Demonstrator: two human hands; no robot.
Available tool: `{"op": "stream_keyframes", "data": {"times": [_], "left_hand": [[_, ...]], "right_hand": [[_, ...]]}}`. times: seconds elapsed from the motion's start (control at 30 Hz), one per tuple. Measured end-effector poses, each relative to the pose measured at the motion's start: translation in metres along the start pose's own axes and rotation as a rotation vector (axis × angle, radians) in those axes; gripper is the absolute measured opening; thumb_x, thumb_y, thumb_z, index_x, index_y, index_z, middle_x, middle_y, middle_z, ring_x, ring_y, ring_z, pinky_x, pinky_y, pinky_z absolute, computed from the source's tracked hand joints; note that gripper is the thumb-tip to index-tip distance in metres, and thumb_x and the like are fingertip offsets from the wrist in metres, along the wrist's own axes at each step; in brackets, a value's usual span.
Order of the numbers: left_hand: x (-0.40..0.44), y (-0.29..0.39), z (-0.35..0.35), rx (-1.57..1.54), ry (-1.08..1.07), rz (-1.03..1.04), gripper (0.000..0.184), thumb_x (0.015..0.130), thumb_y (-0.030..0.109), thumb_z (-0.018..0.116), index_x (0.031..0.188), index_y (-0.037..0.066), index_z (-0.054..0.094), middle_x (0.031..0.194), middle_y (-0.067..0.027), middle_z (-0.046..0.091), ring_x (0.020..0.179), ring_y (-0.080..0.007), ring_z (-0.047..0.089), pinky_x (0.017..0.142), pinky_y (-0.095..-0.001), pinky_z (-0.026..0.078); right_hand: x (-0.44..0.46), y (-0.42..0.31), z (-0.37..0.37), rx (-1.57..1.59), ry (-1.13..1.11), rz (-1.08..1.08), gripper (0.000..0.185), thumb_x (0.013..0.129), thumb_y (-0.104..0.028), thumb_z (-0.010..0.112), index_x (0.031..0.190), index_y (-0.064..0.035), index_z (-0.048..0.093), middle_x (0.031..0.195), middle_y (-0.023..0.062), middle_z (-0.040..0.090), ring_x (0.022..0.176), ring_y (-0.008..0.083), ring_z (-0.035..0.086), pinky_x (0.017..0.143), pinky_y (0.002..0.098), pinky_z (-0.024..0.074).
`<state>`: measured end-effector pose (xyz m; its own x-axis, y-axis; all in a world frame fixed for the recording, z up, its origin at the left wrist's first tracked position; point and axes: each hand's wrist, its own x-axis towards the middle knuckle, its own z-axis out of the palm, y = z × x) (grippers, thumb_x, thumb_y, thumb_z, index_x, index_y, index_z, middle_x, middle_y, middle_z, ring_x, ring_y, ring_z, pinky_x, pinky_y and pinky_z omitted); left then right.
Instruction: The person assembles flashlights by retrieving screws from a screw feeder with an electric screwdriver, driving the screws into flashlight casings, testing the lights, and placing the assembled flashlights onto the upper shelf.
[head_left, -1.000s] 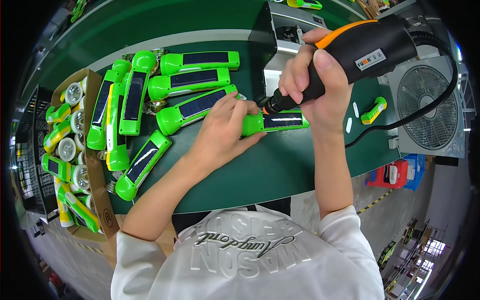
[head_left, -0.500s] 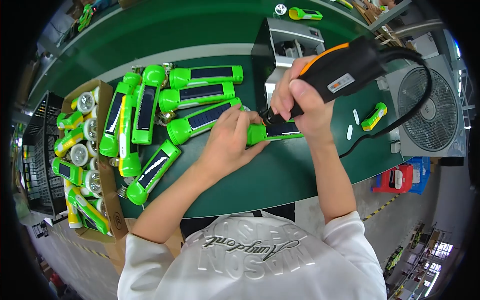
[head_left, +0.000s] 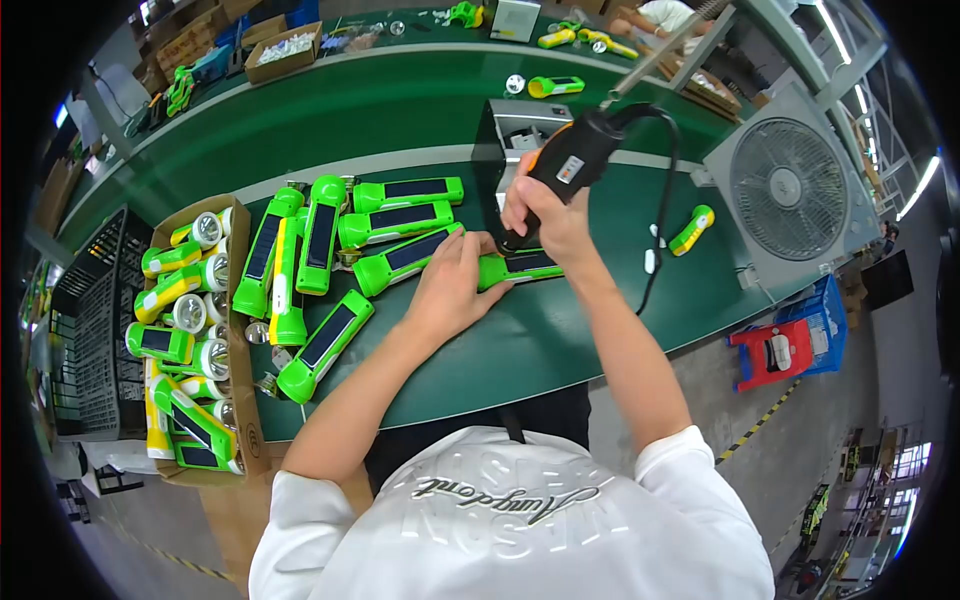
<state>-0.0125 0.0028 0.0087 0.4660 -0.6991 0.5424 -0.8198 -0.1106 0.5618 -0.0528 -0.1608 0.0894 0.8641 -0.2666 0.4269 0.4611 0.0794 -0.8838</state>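
Note:
My right hand (head_left: 548, 212) is wrapped round a black and orange electric screwdriver (head_left: 577, 152), its tip pointing down at the near end of a green flashlight body (head_left: 530, 264) with a dark panel. My left hand (head_left: 452, 285) rests on that same body, fingers and thumb gripping its left part. Just left of my left hand lies another green flashlight (head_left: 405, 259), close to its fingertips. The exact contact of the tip is hidden by my fingers.
Several green flashlights (head_left: 320, 235) lie at the left, beside a carton (head_left: 247, 400) of flashlights and a black crate (head_left: 100, 330). A metal device (head_left: 525, 125) stands behind the screwdriver. At right are a fan (head_left: 788, 188), a yellow-green flashlight (head_left: 692, 230) and stools (head_left: 775, 355). Another person (head_left: 665, 18) is beyond.
The view has tilted up and shows more of the far shelf. The screwdriver stands more upright in my right hand, over the same flashlight. My left hand still holds that body.

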Motion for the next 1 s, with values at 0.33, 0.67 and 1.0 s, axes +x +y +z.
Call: {"op": "stream_keyframes", "data": {"times": [0.33, 0.67, 1.0], "left_hand": [[-0.026, 0.107, -0.095, -0.176, -0.074, 0.154, 0.051, 0.088, 0.006, 0.07, 0.137, 0.001, 0.055, 0.119, -0.0164, 0.069, 0.105, -0.0342, 0.065, 0.093, -0.0413, 0.052], [-0.043, 0.232, -0.084, -0.817, 0.12, 0.619, 0.051, 0.07, -0.009, 0.068, 0.114, 0.017, 0.072, 0.107, -0.0149, 0.072, 0.073, -0.0233, 0.069, 0.052, -0.0274, 0.052], [-0.034, 0.257, -0.079, -0.968, -0.325, 0.279, 0.03, 0.077, -0.002, 0.068, 0.106, -0.006, 0.074, 0.095, -0.0179, 0.073, 0.073, -0.0249, 0.071, 0.057, -0.0295, 0.057]], "right_hand": [[-0.063, -0.076, -0.037, 0.132, 0.291, -0.272, 0.025, 0.098, -0.017, 0.059, 0.113, 0.0009, 0.052, 0.064, 0.0034, 0.048, 0.046, 0.0136, 0.045, 0.048, 0.0317, 0.0434], [-0.121, -0.082, -0.075, 0.033, 0.392, -0.237, 0.03, 0.098, -0.02, 0.058, 0.115, 0.004, 0.053, 0.065, 0.0047, 0.049, 0.047, 0.0137, 0.046, 0.051, 0.032, 0.0438], [-0.132, -0.083, -0.106, 0.084, 0.419, -0.242, 0.025, 0.097, -0.013, 0.06, 0.113, 0.0053, 0.057, 0.064, 0.0059, 0.052, 0.047, 0.0138, 0.049, 0.049, 0.0308, 0.0428]]}}
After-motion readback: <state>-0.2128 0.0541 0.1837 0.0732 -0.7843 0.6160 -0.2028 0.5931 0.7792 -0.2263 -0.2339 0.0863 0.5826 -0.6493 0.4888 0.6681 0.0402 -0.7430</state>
